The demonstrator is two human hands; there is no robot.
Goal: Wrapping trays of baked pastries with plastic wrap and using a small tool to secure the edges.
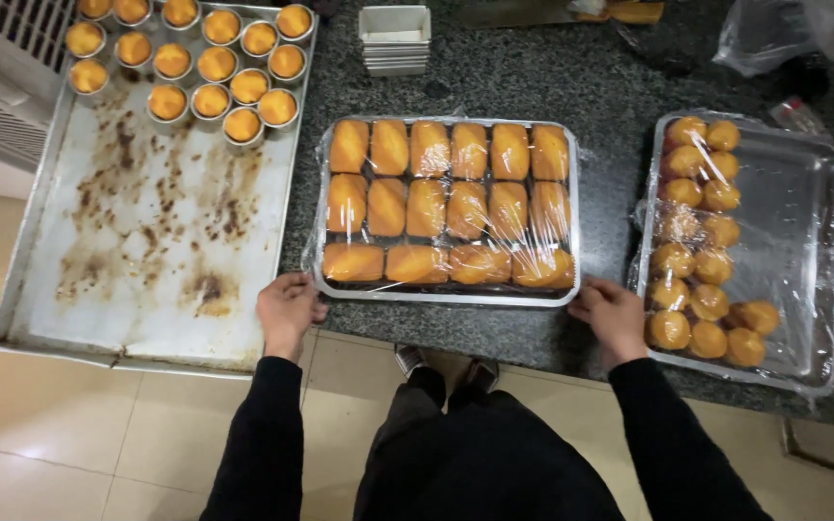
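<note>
The left hand (pixel 287 307) rests at the near left corner of a metal tray (pixel 446 294) that is covered with clear plastic film (pixel 542 256). Its fingers are curled and pressed together against the tray's rim. The right hand (pixel 613 316) is at the near right corner of the same tray, with the fingers bent and close to each other, touching the rim; it seems they press on the film there, but the view does not show this clearly. The tray lies in the middle of a dark speckled counter (pixel 610 87), near its front edge, and it holds three rows of golden oblong cakes (pixel 427 205).

To the left there is a large stained baking sheet (pixel 147 241) with small round cakes in cups (pixel 200 63) at its far end. To the right, a second tray (pixel 793 222) in plastic film holds round buns (pixel 702 241) on its left side. A stack of white square dishes (pixel 396 39) stands behind the middle tray.
</note>
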